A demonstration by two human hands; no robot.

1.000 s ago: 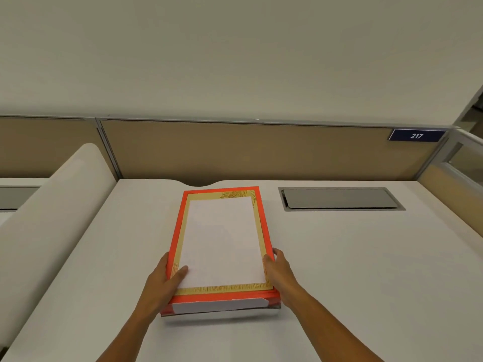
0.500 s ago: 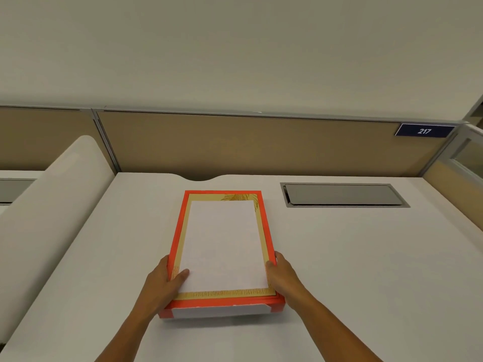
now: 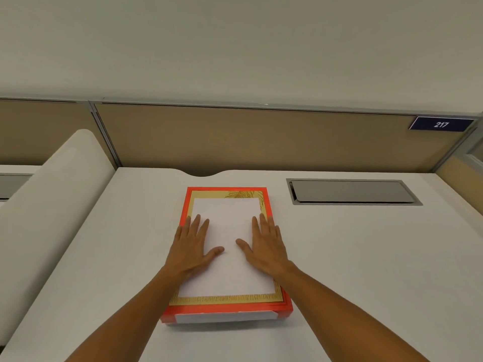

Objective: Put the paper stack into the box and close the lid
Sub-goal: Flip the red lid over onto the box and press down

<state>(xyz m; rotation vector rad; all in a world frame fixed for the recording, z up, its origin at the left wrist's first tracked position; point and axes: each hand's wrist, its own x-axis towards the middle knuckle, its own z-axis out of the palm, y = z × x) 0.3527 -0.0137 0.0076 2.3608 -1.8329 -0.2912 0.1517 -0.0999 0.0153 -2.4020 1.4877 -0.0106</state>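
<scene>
An orange-red box (image 3: 226,312) with a gold-bordered, white-centred lid (image 3: 227,283) lies closed on the white desk (image 3: 366,257), its short side facing me. A white label shows on its near side. My left hand (image 3: 192,248) rests flat on the left half of the lid, fingers spread and pointing away from me. Flat on the right half rests my right hand (image 3: 266,246), fingers spread too. Neither hand holds anything. No paper stack is visible outside the box.
A grey cable hatch (image 3: 350,192) is set flush into the desk at the back right. A tan partition (image 3: 261,137) with a blue "217" plate (image 3: 441,124) runs behind. A white rounded divider (image 3: 52,205) borders the desk on the left.
Both hands left the near corners of the box and moved up onto the lid, now lying flat with fingers spread. The box stays in place.
</scene>
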